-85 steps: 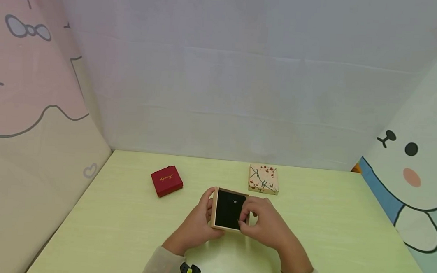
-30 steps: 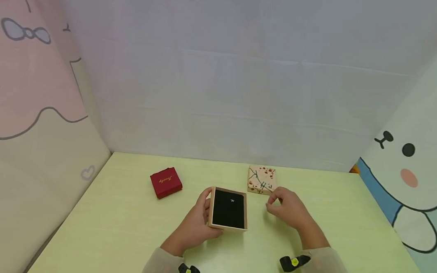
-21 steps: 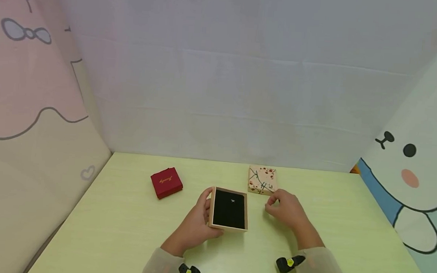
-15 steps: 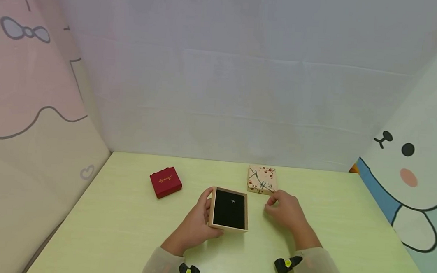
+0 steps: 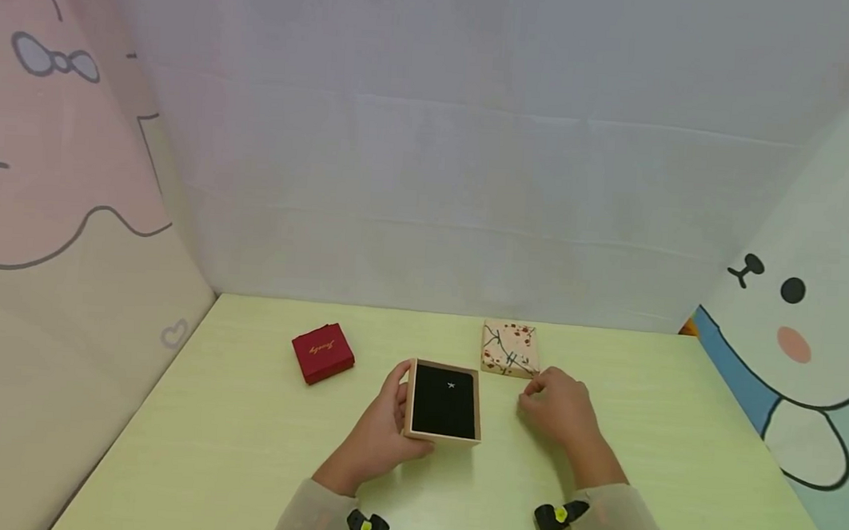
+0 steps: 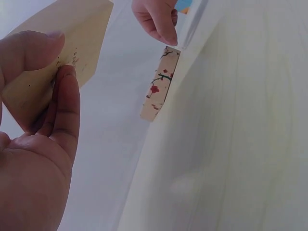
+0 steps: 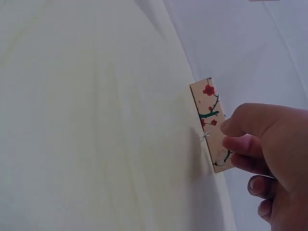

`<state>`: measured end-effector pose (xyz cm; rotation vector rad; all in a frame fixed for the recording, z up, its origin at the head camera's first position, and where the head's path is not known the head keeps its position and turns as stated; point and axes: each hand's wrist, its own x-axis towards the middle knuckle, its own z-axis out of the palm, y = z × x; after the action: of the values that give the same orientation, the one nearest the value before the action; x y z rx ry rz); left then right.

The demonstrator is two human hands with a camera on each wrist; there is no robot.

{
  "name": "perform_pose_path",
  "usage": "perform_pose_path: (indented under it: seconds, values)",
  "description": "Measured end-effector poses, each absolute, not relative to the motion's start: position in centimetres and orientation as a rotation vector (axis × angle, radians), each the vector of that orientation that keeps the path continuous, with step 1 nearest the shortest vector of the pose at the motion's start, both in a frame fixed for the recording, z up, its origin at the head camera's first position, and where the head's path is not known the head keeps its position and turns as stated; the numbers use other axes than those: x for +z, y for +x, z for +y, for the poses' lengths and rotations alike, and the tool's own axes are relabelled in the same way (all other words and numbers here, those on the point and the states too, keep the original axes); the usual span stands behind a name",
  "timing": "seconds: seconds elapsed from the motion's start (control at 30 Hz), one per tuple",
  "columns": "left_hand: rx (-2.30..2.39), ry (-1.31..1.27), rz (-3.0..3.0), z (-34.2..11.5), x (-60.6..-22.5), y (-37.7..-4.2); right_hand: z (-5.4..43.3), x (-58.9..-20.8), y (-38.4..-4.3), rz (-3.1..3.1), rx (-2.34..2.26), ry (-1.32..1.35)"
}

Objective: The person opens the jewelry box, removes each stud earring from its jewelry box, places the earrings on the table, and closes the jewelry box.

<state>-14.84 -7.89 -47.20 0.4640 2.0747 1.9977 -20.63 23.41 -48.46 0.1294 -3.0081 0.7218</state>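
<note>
My left hand (image 5: 379, 439) holds an open cream box (image 5: 479, 428) with a black insert (image 5: 441, 414), and a small silver star earring (image 5: 450, 386) sits near the insert's far edge. The left wrist view shows the box's plain outer side, with the thumb and fingers gripping it. To the right, my right hand (image 5: 560, 404) pinches a second tiny star earring (image 7: 204, 135) between thumb and index finger; its star pokes out past the fingertips. The hand is raised just in front of the flower-patterned box lid (image 5: 510, 349), overlapping its near corner in the right wrist view.
A closed red jewellery box (image 5: 323, 353) with gold lettering lies at the back left of the pale yellow-green table (image 5: 242, 447). A white cloth backdrop (image 5: 415, 176) stands behind the table, with cartoon-printed cloths (image 5: 803, 333) along both sides.
At 2.8 s ago my right hand was at the box's right side; it has since moved right, off the box, with the star earring. The left hand has kept its hold, barely moving.
</note>
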Motion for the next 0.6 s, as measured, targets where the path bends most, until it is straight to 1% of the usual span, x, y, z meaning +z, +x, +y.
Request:
perform_pose_path:
  seconds: [0.17,0.37,0.5,0.6]
  values:
    - [2.028,0.476,2.038,-7.9,-47.4,-14.9,23.2,-47.3,-19.9,-2.944,0.860,0.112]
    - [2.027,0.479,2.045,-7.9,-47.5,-15.0,21.8,-45.9,-18.6,-2.742,1.338,0.112]
    - [2.036,0.465,2.030,-7.9,-47.4,-14.9,19.9,-45.0,-17.5,-2.540,1.582,0.221]
    - [2.052,0.452,2.007,-7.9,-47.3,-14.9,18.5,-43.8,-16.5,-2.412,1.639,0.344]
